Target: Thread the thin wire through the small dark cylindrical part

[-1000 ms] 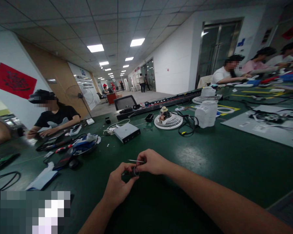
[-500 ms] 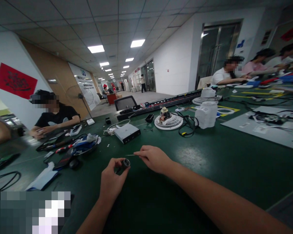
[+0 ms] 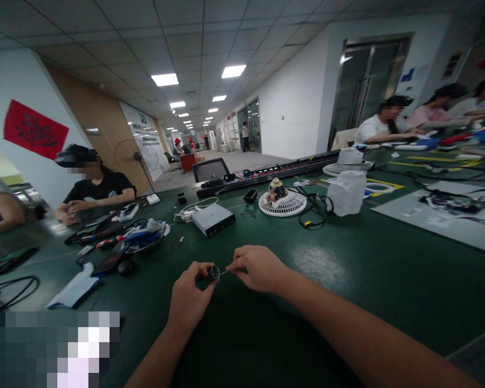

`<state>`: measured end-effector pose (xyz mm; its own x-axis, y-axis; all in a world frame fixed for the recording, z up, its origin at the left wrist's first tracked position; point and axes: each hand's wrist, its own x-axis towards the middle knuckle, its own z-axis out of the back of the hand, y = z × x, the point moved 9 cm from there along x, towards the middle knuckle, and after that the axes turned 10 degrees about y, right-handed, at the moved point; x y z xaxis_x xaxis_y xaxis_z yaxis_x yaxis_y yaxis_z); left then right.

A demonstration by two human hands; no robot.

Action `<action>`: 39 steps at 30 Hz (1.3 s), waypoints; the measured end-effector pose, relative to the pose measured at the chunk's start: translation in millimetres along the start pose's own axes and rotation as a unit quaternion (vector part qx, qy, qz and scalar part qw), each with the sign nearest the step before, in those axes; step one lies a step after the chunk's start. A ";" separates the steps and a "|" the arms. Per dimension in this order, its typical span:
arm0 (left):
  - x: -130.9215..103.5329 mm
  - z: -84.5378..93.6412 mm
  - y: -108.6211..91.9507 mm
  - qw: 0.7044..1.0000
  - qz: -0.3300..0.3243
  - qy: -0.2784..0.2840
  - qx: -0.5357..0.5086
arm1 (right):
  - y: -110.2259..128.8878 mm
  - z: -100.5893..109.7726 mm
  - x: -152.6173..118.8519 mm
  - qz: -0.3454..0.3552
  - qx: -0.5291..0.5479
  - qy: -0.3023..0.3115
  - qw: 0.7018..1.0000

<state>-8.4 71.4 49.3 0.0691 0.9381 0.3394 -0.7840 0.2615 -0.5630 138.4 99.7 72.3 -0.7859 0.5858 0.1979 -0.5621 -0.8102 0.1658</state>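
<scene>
A small dark cylindrical part with a round open face is pinched between the thumb and fingers of my left hand. That face is turned toward my right hand, which grips a thin metal rod. The rod's tip meets or nearly meets the cylinder's face; I cannot tell whether it is inside. Its other end is hidden in my fingers. Both hands are above the green tabletop.
Beyond my hands lie a silver optical drive, a small black tray, a white fan grille with a motor and a white housing. At left are a bowl of tools and cloth and blue-white sheets. Co-workers sit on both sides.
My right hand has brought the rod down to the cylinder's face; before, the rod was held apart above it. The cylinder has turned slightly toward the rod.
</scene>
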 end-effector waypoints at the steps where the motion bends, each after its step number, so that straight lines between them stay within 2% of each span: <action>1: 0.3 -0.4 0.3 1.000 -0.003 0.003 0.001 | -2.1 0.6 -0.4 -0.014 0.001 -0.003 1.000; 3: 0.7 -0.2 1.3 1.000 -0.006 0.004 0.001 | -5.8 1.8 -1.0 -0.042 -0.002 -0.011 0.999; 7: 1.5 -2.1 2.3 1.000 -0.007 0.018 0.004 | -0.6 -2.7 0.4 -0.021 0.026 0.013 0.999; 11: 1.3 -4.1 1.7 0.999 -0.002 0.031 0.004 | -9.8 -2.3 0.1 -0.072 0.029 0.009 0.997; 14: 1.5 -6.8 1.3 0.999 -0.002 0.042 0.005 | -7.7 -5.2 1.1 -0.050 0.043 0.019 0.998; 18: 2.2 -7.2 2.5 0.999 0.000 0.042 0.003 | -10.5 -1.9 0.1 -0.069 0.032 -0.002 0.997; 21: 2.2 -8.7 3.7 0.999 0.002 0.054 -0.005 | -2.4 -4.6 1.1 -0.032 0.033 0.026 0.999; 25: 2.2 -11.8 3.8 0.997 0.005 0.071 -0.008 | -9.8 -0.1 -0.4 -0.068 0.020 0.018 0.997; 29: 2.1 -15.1 2.3 0.996 0.003 0.084 -0.005 | -7.2 -8.2 1.2 -0.028 0.046 0.061 0.997; 33: 2.0 -16.5 2.5 0.995 0.016 0.094 -0.004 | -12.1 -8.1 0.9 -0.061 0.028 0.050 0.997; 36: 1.9 -17.1 0.8 0.994 0.022 0.103 -0.002 | -4.7 -10.9 1.5 -0.040 0.024 0.067 0.997; 39: 1.7 -15.8 -2.4 0.995 0.020 0.100 0.000 | -5.4 -6.8 1.3 -0.059 0.023 0.047 0.997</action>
<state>3.4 76.0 39.2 0.1589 0.9743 0.1597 -0.7887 0.2225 -0.5731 138.7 104.7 65.1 -0.7373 0.6703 0.0839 -0.6408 -0.7333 0.2272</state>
